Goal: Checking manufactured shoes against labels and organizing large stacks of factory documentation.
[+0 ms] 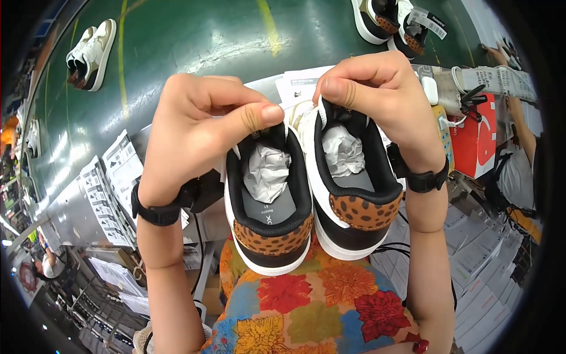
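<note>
Two white and black sneakers hang side by side in front of my body, heels toward me, each with a brown spotted heel patch. With thumb and fingers closed, my left hand (203,127) pinches the tongue area of the left sneaker (274,236). The tongue of the right sneaker (365,212) is pinched the same way by my right hand (386,97). Inside the left one sits a wad of crumpled white paper (268,171); the right one holds a similar paper wad (343,153). My hands hide much of the toes and laces.
A green belt (194,41) with yellow lines runs beyond my hands. On it lie a pair of sneakers (94,53) at far left and a tagged pair (383,20) at far right. Label sheets (106,200) stand at left. A red box (477,135) and another person's arm (522,127) are at right.
</note>
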A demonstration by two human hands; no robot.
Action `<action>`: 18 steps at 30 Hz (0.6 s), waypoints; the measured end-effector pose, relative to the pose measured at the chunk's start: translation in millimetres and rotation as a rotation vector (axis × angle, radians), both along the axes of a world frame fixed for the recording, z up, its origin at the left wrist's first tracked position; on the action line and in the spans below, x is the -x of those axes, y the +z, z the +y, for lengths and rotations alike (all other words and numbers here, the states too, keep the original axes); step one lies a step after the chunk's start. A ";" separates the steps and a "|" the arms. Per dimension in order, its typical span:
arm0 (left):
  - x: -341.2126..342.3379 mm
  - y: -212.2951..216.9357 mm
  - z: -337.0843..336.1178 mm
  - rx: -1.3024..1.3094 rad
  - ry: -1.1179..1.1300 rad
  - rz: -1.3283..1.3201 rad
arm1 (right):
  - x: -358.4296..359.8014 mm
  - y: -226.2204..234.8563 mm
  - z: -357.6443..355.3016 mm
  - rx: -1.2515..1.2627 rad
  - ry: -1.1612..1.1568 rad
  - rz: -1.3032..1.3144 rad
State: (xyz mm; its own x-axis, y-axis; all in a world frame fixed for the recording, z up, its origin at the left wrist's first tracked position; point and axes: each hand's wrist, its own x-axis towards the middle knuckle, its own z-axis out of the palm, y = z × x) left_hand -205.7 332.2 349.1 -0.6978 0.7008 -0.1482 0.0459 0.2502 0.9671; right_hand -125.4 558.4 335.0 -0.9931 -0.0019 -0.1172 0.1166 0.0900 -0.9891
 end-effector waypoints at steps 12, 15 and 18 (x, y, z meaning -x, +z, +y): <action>-23.8 1.4 -7.2 0.096 -0.049 0.761 | -28.6 1.3 -10.2 -0.679 0.069 0.672; -52.3 -24.6 -19.0 -0.022 -0.065 0.968 | -62.3 -24.6 -25.0 -0.660 0.047 0.743; -59.6 -34.5 -35.8 0.066 -0.050 0.799 | -79.8 -41.9 -27.5 -0.745 0.013 0.666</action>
